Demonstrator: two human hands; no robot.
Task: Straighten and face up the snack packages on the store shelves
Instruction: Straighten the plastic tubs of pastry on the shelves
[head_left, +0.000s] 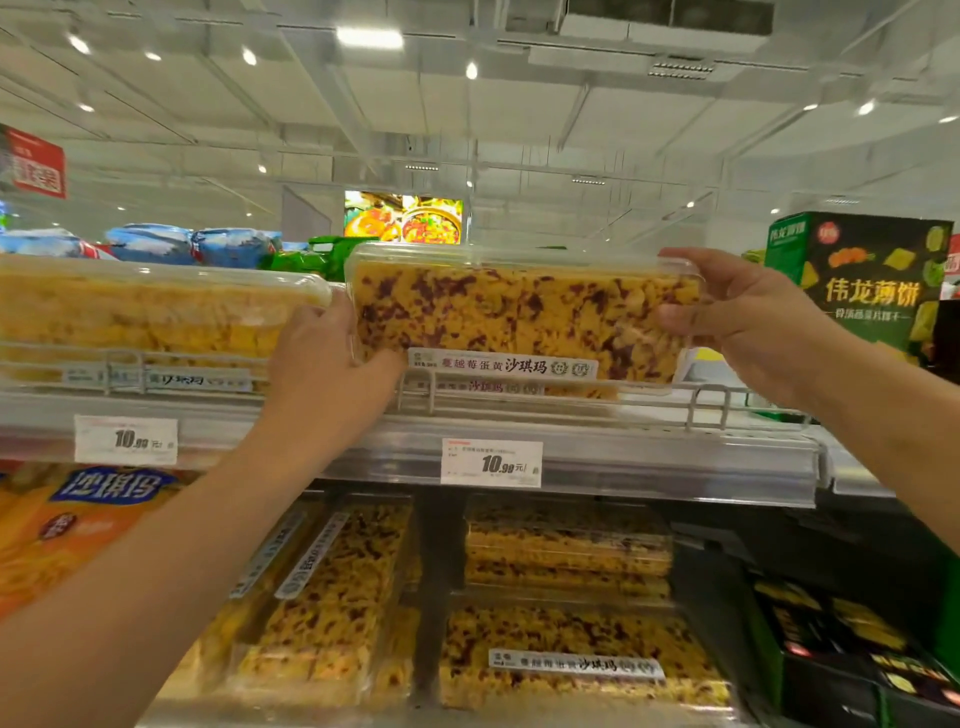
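Shelving of grey metal runs across the view, with a wire rail along the top shelf's front edge. Clear snack packages lie on the lower shelf. One clear package of yellow, red-flecked cake is held up on its long edge at the top shelf, label facing out, above another package behind the rail. Left hand grips its left end, right hand its right end, fingers curled round the corners. Two price tags hang below.
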